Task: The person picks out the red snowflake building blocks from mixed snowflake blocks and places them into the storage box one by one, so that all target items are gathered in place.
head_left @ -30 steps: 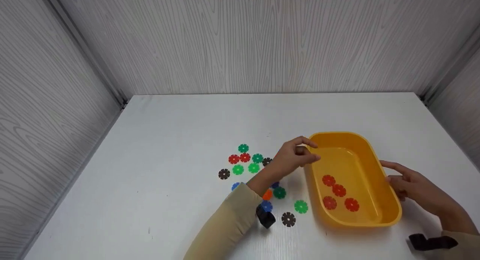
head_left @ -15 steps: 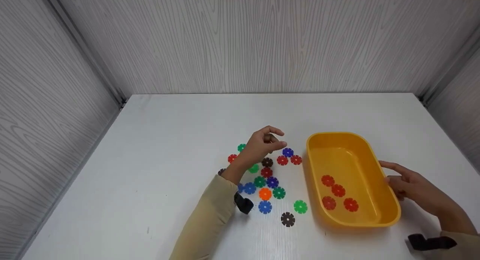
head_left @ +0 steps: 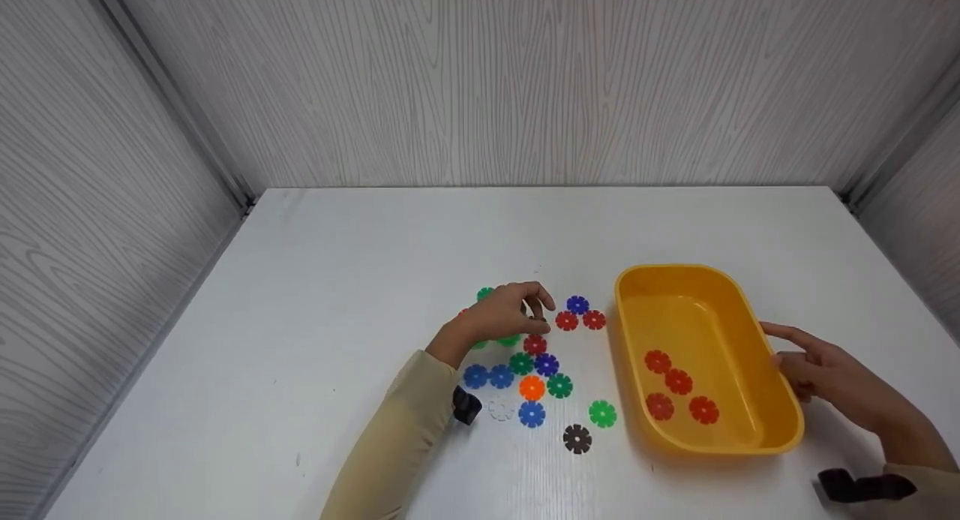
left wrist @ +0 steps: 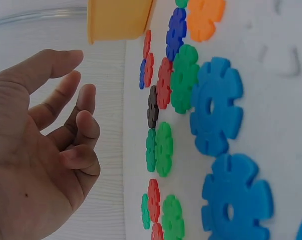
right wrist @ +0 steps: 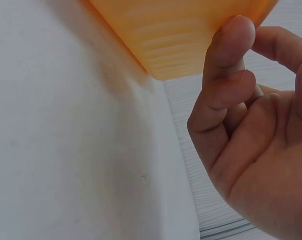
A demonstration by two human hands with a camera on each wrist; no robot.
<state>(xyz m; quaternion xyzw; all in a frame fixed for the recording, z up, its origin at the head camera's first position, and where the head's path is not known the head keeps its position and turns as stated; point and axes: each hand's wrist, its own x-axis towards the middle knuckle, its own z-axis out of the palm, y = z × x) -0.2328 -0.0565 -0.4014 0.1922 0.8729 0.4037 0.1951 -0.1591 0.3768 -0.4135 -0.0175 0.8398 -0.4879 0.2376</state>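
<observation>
My left hand (head_left: 510,310) hovers over a spread of notched plastic interlocking discs, its fingers loosely bent and holding nothing. Below its fingertips lies a black disc (left wrist: 153,106), mostly hidden in the head view. Just right of the hand are two red discs, one a red disc (head_left: 566,320), and a dark blue disc (head_left: 577,305). A yellow tray (head_left: 690,325) stands to the right with several red discs (head_left: 678,381) in its near part. My right hand (head_left: 832,370) touches the tray's outer right side with index finger and thumb; its other fingers are bent.
Nearer the front lie an orange disc (head_left: 532,388), a light green disc (head_left: 602,413), a dark brown disc (head_left: 577,438) and a transparent disc (head_left: 501,409). Blue discs (head_left: 475,376) lie beside the left wrist. Wood-grain panels (head_left: 480,85) enclose the white tabletop (head_left: 337,280).
My left hand has moved left from over the tray's left rim to the discs, then lowered toward the black disc. The right hand and the tray stay where they were.
</observation>
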